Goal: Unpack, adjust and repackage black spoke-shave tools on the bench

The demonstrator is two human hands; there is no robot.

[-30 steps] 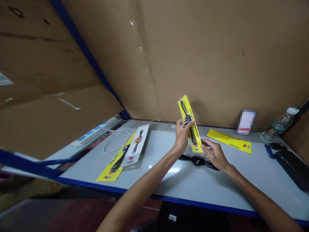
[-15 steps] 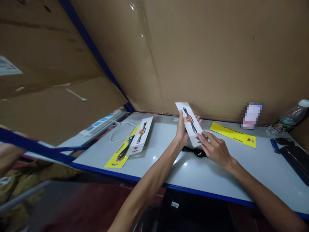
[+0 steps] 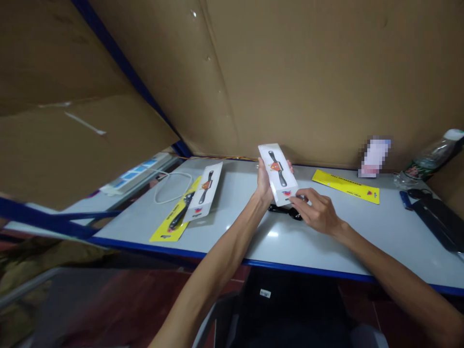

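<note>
A long white card package (image 3: 277, 173) printed with a black tool stands tilted above the table (image 3: 235, 227). My left hand (image 3: 264, 186) wraps its fingers round the package's upper part from behind. My right hand (image 3: 316, 211) pinches its lower end. Under the hands a loose black tool (image 3: 284, 211) lies on the table, partly hidden.
Left on the table lie a white card package (image 3: 204, 198) on top of a yellow one (image 3: 174, 220) with a black tool. A yellow card (image 3: 346, 186) lies at the back right. A water bottle (image 3: 431, 159), black items (image 3: 433, 220), a white cable (image 3: 172, 186) and a power strip (image 3: 136, 173) line the edges. Cardboard walls enclose the table.
The package was turned over in my hands from its yellow front with the tool to its white printed back. My right hand moved up from the table onto its lower end.
</note>
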